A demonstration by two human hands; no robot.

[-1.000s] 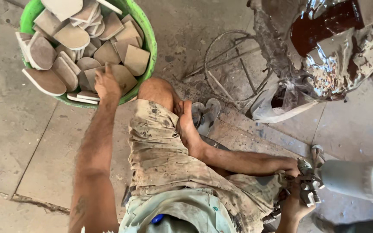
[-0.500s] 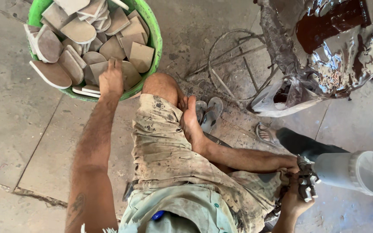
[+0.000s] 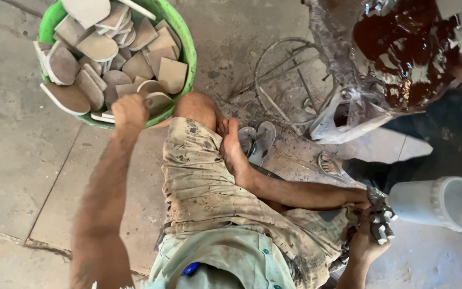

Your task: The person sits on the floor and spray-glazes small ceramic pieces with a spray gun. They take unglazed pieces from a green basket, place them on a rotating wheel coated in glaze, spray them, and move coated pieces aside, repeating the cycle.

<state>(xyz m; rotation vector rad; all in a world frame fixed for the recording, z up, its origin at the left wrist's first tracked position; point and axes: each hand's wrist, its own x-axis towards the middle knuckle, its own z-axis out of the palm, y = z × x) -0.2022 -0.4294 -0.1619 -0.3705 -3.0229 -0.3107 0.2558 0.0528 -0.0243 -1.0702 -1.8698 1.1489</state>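
On the concrete floor [image 3: 12, 155] at the far left stands a round green plastic tub [image 3: 184, 40], heaped with flat grey-brown sole-shaped pieces [image 3: 98, 45], some rounded at one end, some cut square. The left hand [image 3: 130, 111] reaches over the tub's near rim, and its grip is closed around one rounded piece [image 3: 159, 100] at the edge of the pile, fingers curled over it. The pieces look thin, stiff and light, with dusty matte faces that should not slip; I judge a pinch across the flat faces near one end the surest hold, since the edges are narrow. In the middle, the person's stained khaki shorts [image 3: 204, 187] and a bare foot lie beside a pair of grey sandals [image 3: 258, 140]. To the right, the right hand [image 3: 367, 243] is clenched on the handle of a metal spray gun [image 3: 380, 217] with a white plastic cup [image 3: 439, 203]. Above it is a crumpled sheet smeared with dark brown coating [image 3: 407, 59].
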